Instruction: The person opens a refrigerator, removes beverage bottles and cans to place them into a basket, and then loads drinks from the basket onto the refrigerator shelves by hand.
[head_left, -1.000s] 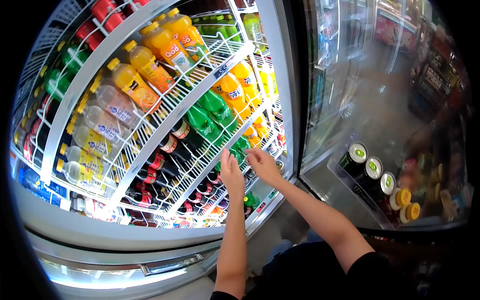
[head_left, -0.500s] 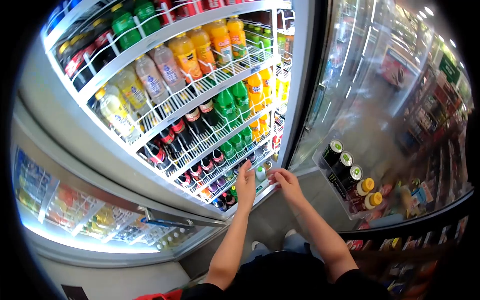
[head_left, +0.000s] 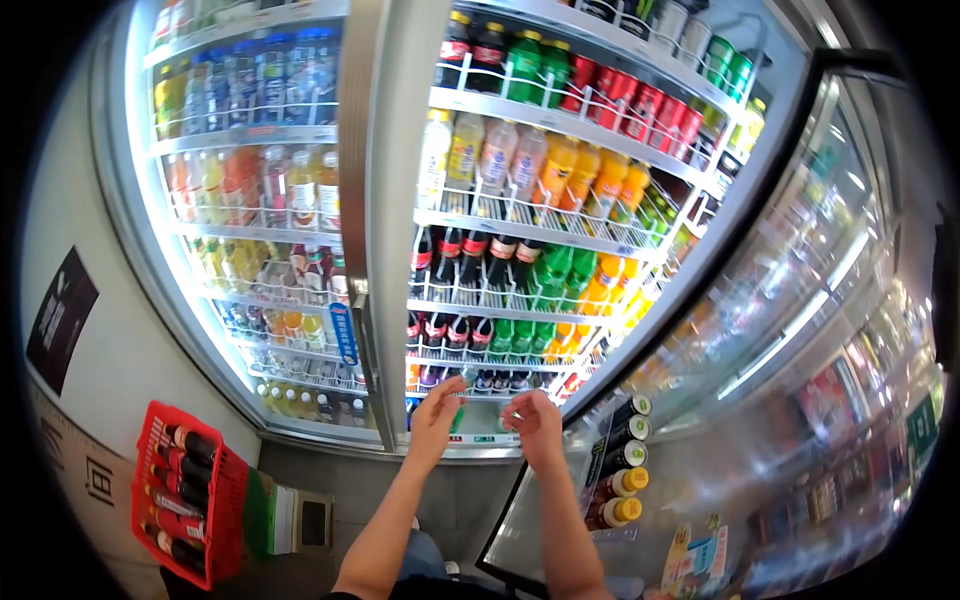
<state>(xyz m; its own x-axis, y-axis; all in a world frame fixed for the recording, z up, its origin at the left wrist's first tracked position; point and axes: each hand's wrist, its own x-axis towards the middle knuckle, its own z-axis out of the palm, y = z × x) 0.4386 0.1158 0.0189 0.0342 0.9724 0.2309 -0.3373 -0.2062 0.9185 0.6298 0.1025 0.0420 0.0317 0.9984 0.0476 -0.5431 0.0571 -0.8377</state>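
Observation:
My left hand [head_left: 436, 418] is raised in front of the lowest shelf of the drinks cooler, palm turned inward, its fingers stretched out and holding nothing I can see. Across a small gap, my right hand [head_left: 537, 428] has loosely bent fingers that stand apart, with nothing visible in them. Behind both hands runs the cooler's bottom edge [head_left: 480, 440]. Above them are dark cola bottles [head_left: 457, 332], green bottles [head_left: 522, 338] and orange drink bottles [head_left: 600, 285] on wire shelves.
The glass door [head_left: 690, 330] stands open at right, its rack holding black cans [head_left: 627, 430] and yellow-capped bottles [head_left: 612, 513]. At left are a closed cooler door with a blue handle label [head_left: 343, 335] and a red basket [head_left: 228, 510] of dark bottles beside a green-and-white box [head_left: 285, 520].
My view has swung left and levelled, bringing the neighbouring cooler and red basket into full sight. Both hands remain raised before the lower shelves, a little apart.

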